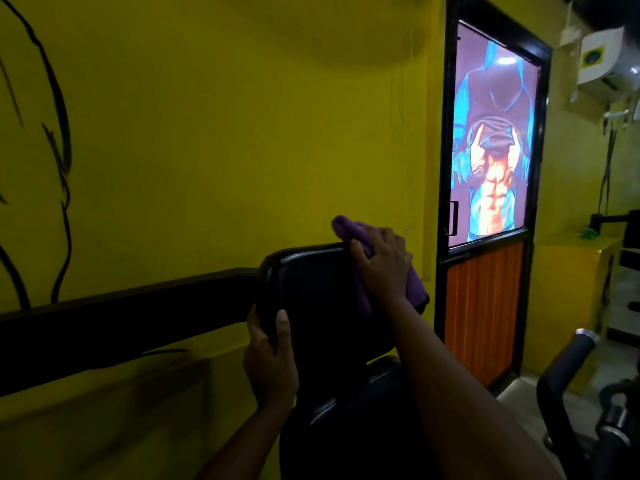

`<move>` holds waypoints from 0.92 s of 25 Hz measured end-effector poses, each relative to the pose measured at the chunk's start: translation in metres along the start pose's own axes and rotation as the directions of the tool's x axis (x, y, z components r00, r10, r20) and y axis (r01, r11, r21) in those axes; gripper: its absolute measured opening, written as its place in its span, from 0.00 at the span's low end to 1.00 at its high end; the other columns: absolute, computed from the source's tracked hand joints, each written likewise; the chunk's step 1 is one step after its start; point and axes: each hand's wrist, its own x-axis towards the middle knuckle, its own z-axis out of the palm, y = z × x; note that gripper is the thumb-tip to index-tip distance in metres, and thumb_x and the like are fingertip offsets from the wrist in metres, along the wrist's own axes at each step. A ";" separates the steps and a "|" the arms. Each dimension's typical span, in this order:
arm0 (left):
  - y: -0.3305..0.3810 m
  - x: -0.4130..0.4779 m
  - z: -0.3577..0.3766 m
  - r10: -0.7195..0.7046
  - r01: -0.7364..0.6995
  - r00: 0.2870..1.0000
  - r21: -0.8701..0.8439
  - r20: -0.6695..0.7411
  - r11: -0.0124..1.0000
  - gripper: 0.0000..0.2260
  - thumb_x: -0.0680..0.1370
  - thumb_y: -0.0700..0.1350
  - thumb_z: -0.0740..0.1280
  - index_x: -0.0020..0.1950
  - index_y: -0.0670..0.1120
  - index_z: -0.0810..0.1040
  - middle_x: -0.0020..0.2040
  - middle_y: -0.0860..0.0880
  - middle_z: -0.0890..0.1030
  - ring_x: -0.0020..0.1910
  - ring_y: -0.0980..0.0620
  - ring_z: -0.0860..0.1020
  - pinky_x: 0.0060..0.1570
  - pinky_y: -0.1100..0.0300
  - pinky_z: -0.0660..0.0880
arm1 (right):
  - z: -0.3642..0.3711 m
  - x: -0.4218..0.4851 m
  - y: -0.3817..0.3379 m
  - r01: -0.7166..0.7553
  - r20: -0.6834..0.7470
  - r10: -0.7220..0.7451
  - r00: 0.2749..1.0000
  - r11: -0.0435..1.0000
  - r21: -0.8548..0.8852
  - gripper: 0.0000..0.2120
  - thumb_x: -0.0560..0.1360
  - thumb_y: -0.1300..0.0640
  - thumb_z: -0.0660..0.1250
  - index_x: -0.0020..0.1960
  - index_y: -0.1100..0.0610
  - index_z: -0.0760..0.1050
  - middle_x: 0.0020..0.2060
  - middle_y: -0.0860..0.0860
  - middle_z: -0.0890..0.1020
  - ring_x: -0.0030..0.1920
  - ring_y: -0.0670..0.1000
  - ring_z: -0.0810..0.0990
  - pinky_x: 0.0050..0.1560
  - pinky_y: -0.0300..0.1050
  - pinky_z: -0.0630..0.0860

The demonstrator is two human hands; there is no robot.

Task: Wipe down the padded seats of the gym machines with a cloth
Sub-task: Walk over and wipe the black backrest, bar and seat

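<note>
Arms extended; left hand (pixel 269 355) grips low; right hand (pixel 381 263) grips higher.

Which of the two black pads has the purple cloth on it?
The upper black pad: the right hand holds the purple cloth against its top right corner. The lower pad has no cloth.

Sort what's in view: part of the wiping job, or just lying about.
Job: purple cloth, gripped by right hand; black backrest pad, held at its edge by left hand.
Just there: door with poster; black handle grip; yellow wall.
</note>
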 end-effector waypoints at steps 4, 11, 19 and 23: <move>0.000 0.000 0.001 -0.008 0.008 1.000 -0.001 0.004 1.000 0.51 0.62 0.79 0.45 0.73 0.45 0.64 0.47 0.49 0.79 0.40 0.48 0.78 0.33 0.61 0.68 | 0.001 -0.026 0.012 -0.301 0.000 0.304 0.953 0.944 0.132 0.24 0.78 0.46 0.60 0.72 0.49 0.63 0.66 0.58 0.68 0.65 0.61 0.67 0.62 0.60 0.65; 0.000 -0.001 0.003 -0.025 0.026 1.000 0.043 -0.018 0.999 0.53 0.61 0.79 0.41 0.74 0.44 0.62 0.54 0.41 0.80 0.49 0.39 0.79 0.40 0.59 0.66 | 0.003 -0.092 0.007 -0.690 0.109 0.683 0.723 0.703 0.173 0.29 0.78 0.38 0.52 0.76 0.45 0.50 0.72 0.59 0.60 0.69 0.63 0.61 0.67 0.59 0.58; 0.004 -0.003 -0.008 -0.134 0.141 0.979 -0.031 0.154 0.990 0.35 0.72 0.61 0.51 0.76 0.46 0.56 0.69 0.41 0.71 0.65 0.42 0.72 0.59 0.53 0.70 | 0.008 -0.157 -0.056 -0.744 0.151 0.734 0.662 0.619 0.252 0.29 0.79 0.43 0.54 0.76 0.46 0.48 0.75 0.59 0.52 0.72 0.63 0.57 0.70 0.53 0.56; 0.005 -0.003 -0.020 -0.162 0.219 0.930 -0.144 0.329 0.965 0.34 0.75 0.60 0.54 0.77 0.47 0.51 0.75 0.45 0.62 0.72 0.47 0.65 0.68 0.55 0.64 | 0.008 -0.196 -0.097 -0.600 0.134 0.585 0.800 0.770 0.218 0.28 0.79 0.45 0.55 0.75 0.44 0.49 0.75 0.58 0.53 0.72 0.60 0.58 0.68 0.52 0.60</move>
